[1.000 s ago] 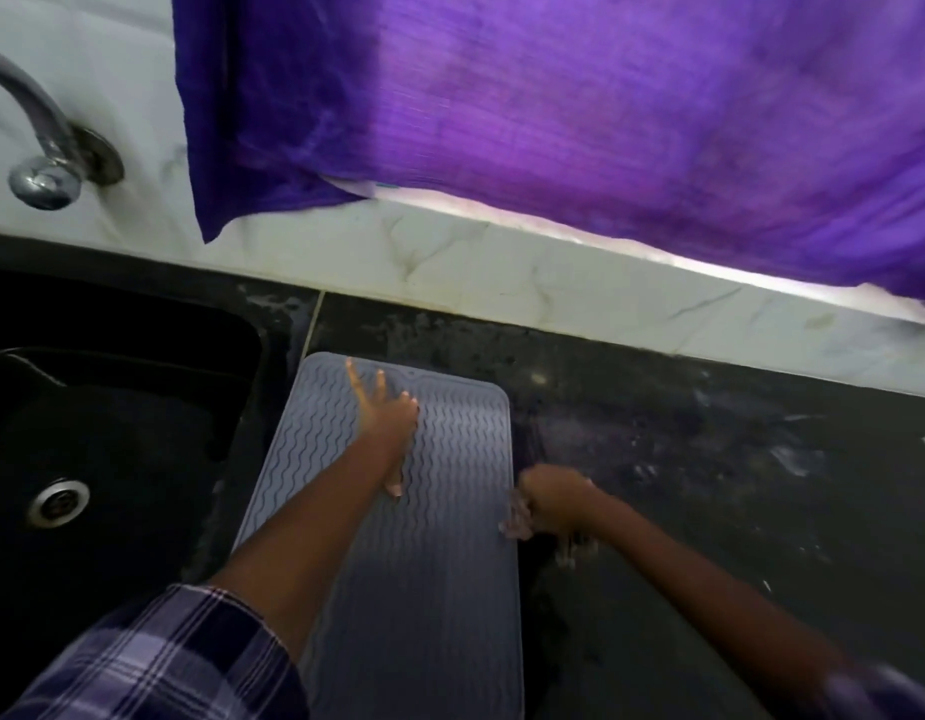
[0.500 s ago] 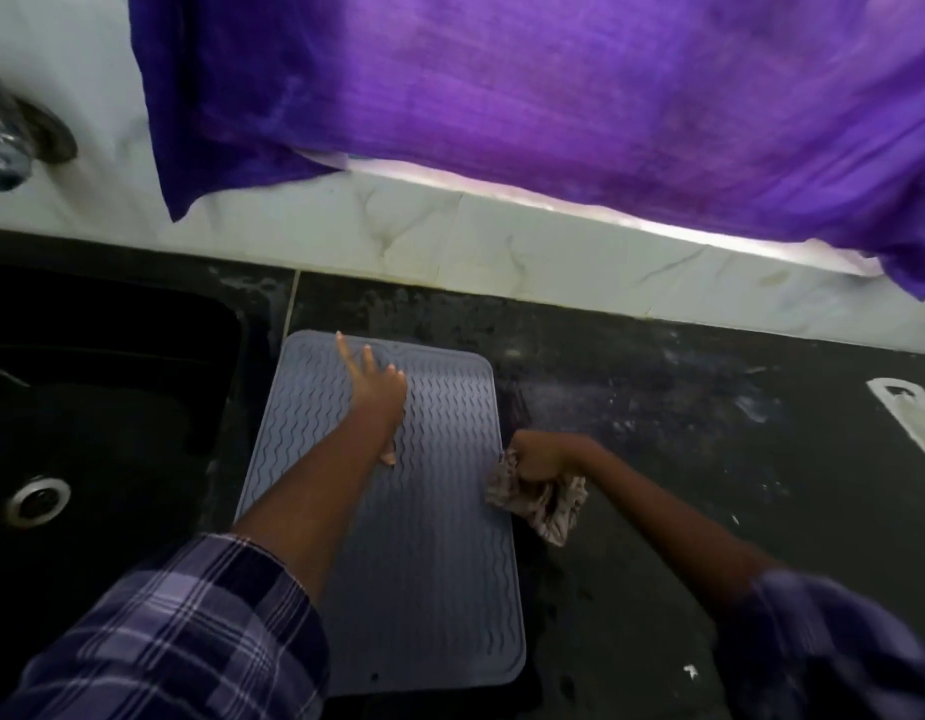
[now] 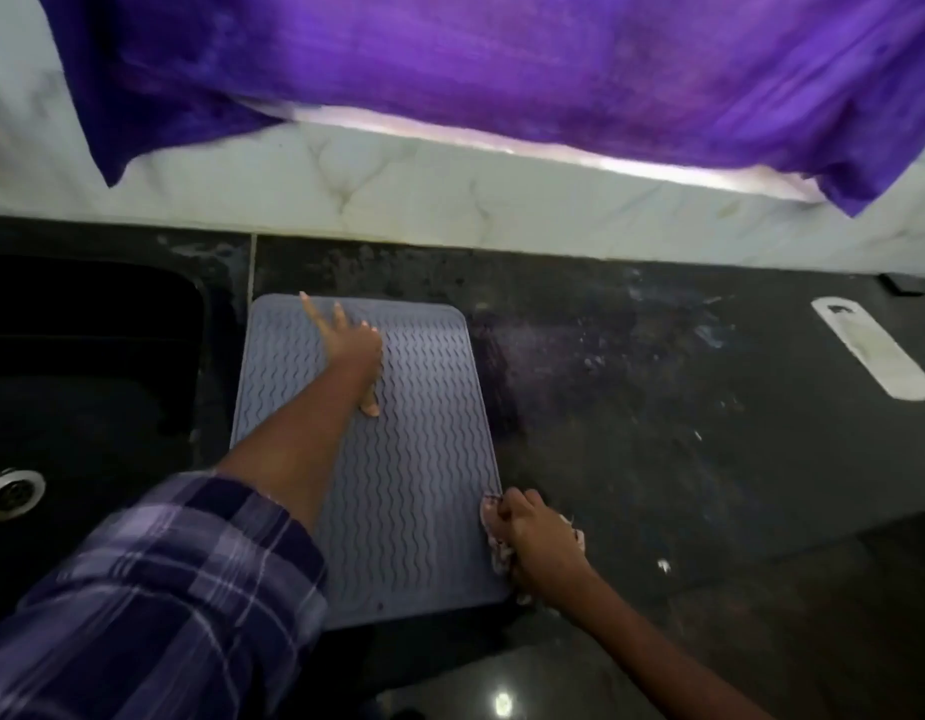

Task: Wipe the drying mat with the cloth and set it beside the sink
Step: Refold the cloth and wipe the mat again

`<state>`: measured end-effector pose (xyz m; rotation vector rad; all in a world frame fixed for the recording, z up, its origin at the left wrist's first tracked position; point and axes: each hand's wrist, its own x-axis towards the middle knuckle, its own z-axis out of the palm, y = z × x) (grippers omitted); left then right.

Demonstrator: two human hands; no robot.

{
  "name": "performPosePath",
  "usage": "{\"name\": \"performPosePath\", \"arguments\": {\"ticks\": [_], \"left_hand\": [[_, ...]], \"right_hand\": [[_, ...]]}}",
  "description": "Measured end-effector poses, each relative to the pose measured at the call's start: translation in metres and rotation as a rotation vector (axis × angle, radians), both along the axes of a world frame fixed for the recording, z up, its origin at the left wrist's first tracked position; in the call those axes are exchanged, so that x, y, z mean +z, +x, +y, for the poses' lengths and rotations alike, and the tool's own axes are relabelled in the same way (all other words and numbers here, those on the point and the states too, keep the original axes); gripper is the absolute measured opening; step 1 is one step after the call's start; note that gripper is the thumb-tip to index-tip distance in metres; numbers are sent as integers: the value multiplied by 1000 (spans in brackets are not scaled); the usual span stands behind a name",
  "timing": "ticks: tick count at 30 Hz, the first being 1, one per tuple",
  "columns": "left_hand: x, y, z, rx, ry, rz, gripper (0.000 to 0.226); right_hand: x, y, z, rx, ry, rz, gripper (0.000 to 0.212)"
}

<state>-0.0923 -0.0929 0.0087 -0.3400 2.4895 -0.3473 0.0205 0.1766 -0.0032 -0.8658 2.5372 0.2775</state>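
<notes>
A grey ribbed drying mat [image 3: 424,459] lies flat on the black counter, right beside the sink [image 3: 86,366]. My left hand [image 3: 351,348] presses on the mat's far part with straight, spread fingers. My right hand [image 3: 533,537] grips a crumpled pale patterned cloth [image 3: 496,543] at the mat's right edge, near its front corner. Most of the cloth is hidden under that hand.
The black sink with its metal drain [image 3: 13,493] is to the left. A purple curtain [image 3: 502,65] hangs over the white marble backsplash [image 3: 398,200]. A white flat strip [image 3: 871,348] lies on the wet, smeared counter [image 3: 683,407] at the far right.
My right hand has slid the cloth along the mat's right edge toward me, from its middle to near the front corner. My left hand stays pressed on the mat.
</notes>
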Motion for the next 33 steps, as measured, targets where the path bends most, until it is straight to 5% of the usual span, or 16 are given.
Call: {"name": "performPosePath", "arguments": {"ticks": [7,18,24,30,33], "left_hand": [[-3,20,3,56,50,113,128],[-23,67,10,-5,134,325,98],[-21,92,-6,92,233,360,94],[-12,106,-31,200,252,337,97],[-16,108,-39,178,211,358,97]], "right_hand": [[22,35,-6,-201,45,-69,34],[6,92,-46,264,-57,88,52],[35,68,-13,-172,223,102,35],[31,91,-103,307,-15,33,37],[13,109,-122,532,86,10,46]]}}
